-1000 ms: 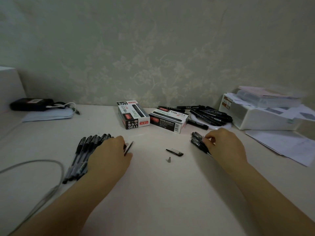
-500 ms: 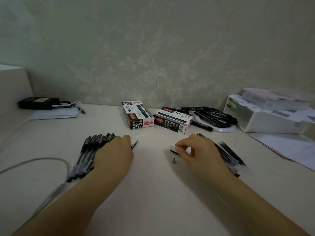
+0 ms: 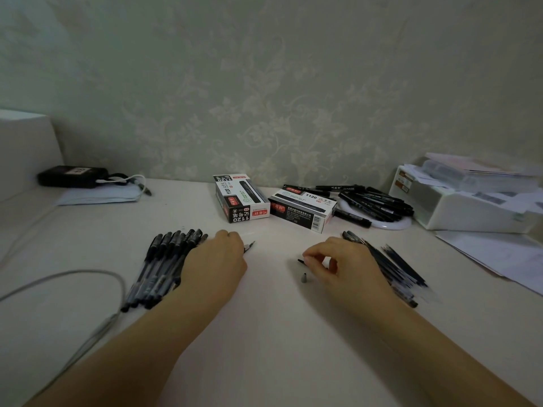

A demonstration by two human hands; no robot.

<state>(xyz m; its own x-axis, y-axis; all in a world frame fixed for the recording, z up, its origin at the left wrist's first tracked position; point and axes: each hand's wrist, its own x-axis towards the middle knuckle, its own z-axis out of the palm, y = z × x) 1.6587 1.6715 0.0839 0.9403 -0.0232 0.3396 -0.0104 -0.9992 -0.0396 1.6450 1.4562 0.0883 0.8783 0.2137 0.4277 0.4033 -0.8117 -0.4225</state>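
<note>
Left of the grey cone (image 3: 303,278), the left hand (image 3: 217,259) curls over a thin pen (image 3: 249,246) beside a row of pens (image 3: 164,265); only the pen's tip shows. Just behind the cone, the right hand (image 3: 338,265) pinches a black cap (image 3: 300,261) that its fingertips mostly hide. A second ago this hand was on the loose pile (image 3: 393,268) to the cone's right. Two boxes (image 3: 244,201) stand farther behind.

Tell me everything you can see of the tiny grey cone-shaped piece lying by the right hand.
The tiny grey cone-shaped piece looks like a pen's tip section, dull grey, metal or plastic, tapering to one end. It lies loose on the white table, and nothing visibly touches it. The right hand is just beside it, its fingers pinching a slim black part.
</note>
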